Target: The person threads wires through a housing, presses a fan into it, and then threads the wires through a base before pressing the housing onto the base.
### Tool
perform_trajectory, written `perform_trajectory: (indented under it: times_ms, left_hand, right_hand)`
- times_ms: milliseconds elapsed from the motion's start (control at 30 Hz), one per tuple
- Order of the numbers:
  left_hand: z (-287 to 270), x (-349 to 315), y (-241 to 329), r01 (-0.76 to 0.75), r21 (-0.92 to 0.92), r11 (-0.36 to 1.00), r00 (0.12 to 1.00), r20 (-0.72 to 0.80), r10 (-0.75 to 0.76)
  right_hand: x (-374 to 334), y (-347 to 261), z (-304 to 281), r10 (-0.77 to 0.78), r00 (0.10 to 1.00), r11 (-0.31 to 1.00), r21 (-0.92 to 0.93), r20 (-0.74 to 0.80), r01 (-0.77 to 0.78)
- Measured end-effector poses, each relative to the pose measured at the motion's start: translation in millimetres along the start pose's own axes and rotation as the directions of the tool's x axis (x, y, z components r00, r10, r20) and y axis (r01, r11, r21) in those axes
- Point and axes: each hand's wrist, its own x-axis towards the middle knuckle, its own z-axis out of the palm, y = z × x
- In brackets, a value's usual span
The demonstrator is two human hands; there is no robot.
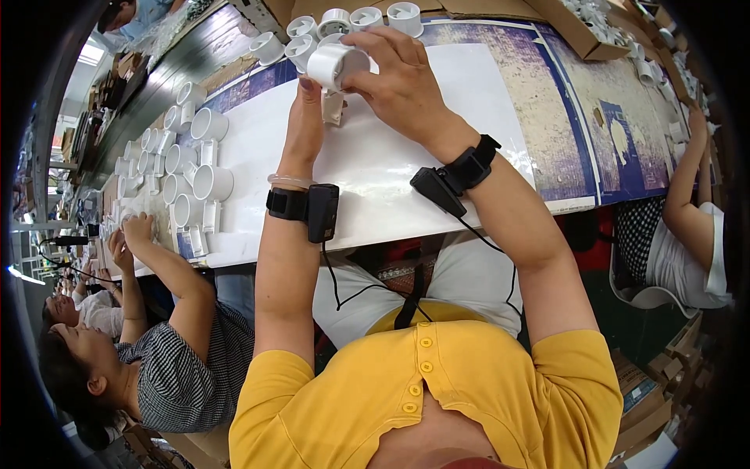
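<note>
Above the far part of the white sheet, I hold a white plastic cup-shaped part (pixel 330 66) between both hands. A short white bracket (pixel 333 108) hangs below it; whether the two are joined I cannot tell. My left hand (pixel 305 121) grips the part from the left, its thumb upright against the side and its other fingers mostly hidden. From the right, my right hand (pixel 406 87) curls its fingers over the rim, the thumb pressed near the opening. Just beyond my hands stand several white round parts (pixel 404 19) with inner vanes.
Several white cups with brackets (pixel 212 183) stand in rows on the left of the white sheet (pixel 437 156). An open cardboard box (pixel 582 35) of white parts sits at the far right. Co-workers sit close on both sides; one's hands (pixel 134 234) are at the table's left.
</note>
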Motion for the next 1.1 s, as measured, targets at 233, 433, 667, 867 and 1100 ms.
perform_trajectory:
  times_ms: [233, 433, 667, 867, 1100]
  left_hand:
    - [6.8, 0.0, 5.1, 0.083, 0.025, 0.996, 0.997, -0.01, -0.082]
    - [5.0, -5.6, 13.9, 0.129, 0.057, 0.99, 0.992, -0.023, -0.127]
    - [5.5, -2.4, 3.9, 0.103, 0.068, 0.992, 0.994, 0.03, -0.105]
    - [8.1, -0.9, 4.6, -0.129, 0.137, 0.982, 0.989, -0.058, 0.137]
    - [8.7, -0.7, 5.2, -0.085, -0.029, 0.996, 0.996, -0.014, 0.085]
  right_hand:
    - [-5.3, 22.5, 9.5, 0.114, 0.987, 0.959, 0.245, 0.111, -0.138]
    - [-1.9, 28.0, -12.2, 0.089, 0.973, 0.904, 0.394, 0.211, -0.168]
    - [-6.3, 25.4, -2.1, -0.036, 0.981, 0.937, 0.348, 0.188, -0.032]
    - [-4.7, 39.5, -9.1, 0.287, 0.849, 0.752, 0.445, 0.443, -0.487]
    - [-3.6, 29.8, -11.4, 0.297, 0.763, 0.857, 0.191, 0.574, -0.478]
